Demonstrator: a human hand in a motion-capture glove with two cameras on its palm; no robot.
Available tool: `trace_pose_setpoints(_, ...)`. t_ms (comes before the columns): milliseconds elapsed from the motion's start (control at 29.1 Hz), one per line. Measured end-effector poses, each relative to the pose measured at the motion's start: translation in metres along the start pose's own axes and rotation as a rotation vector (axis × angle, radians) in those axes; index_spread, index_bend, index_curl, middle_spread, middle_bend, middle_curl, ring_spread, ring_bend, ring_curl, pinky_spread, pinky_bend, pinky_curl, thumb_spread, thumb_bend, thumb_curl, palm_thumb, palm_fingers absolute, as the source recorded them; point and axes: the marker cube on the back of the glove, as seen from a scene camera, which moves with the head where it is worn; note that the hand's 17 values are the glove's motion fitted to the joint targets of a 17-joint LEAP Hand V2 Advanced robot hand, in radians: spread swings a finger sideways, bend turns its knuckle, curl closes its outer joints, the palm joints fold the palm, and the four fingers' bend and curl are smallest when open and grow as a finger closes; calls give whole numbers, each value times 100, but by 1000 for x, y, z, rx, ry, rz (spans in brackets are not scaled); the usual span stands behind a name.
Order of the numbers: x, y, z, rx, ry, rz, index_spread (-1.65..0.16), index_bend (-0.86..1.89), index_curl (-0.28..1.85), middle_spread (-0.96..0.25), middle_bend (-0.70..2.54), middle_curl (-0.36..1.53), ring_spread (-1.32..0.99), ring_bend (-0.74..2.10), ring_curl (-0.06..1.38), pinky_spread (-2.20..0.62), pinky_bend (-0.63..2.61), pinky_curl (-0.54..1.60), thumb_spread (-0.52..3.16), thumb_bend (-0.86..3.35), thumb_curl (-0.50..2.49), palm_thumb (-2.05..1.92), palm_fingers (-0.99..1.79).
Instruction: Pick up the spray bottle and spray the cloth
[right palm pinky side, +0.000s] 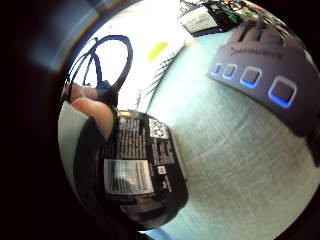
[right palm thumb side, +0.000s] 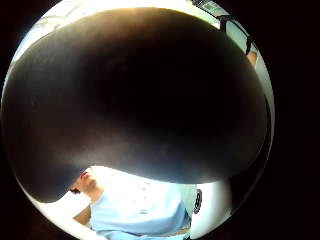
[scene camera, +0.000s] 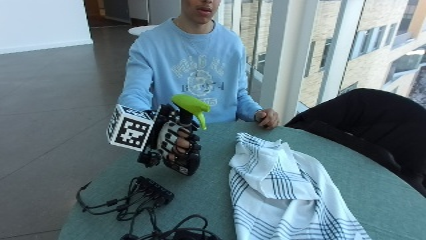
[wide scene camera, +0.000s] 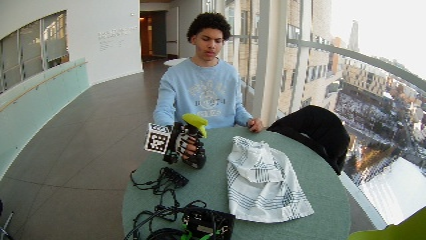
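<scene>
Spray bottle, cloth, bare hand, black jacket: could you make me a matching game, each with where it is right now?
Things:
1. spray bottle
2. cloth
3. bare hand
4. jacket

Places:
A. resting at the table's far edge
B. draped over a chair beside the table
C. gripped in the gloved right hand, above the table
D. lying crumpled on the table

Pairs: 1-C, 2-D, 3-A, 4-B

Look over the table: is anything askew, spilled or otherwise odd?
Only the cloth: it lies crumpled and bunched on the table, not spread flat. No spill shows. The right hand holds the spray bottle upright, above the table.
</scene>
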Motion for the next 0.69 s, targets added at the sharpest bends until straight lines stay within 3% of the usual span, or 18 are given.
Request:
trace_pose_setpoints(310, -49, -38, -13, -193, 227, 104, -25, 14, 37, -11, 24, 42, -9, 40, 38, -5, 33, 37, 79, -3, 50, 94, 119)
trace_pose_setpoints(688, -69, -61, -10, -269, 385, 194, -24, 15, 39, -10, 24, 43, -9, 42, 38, -9, 37, 39, 72, -3, 56, 94, 119)
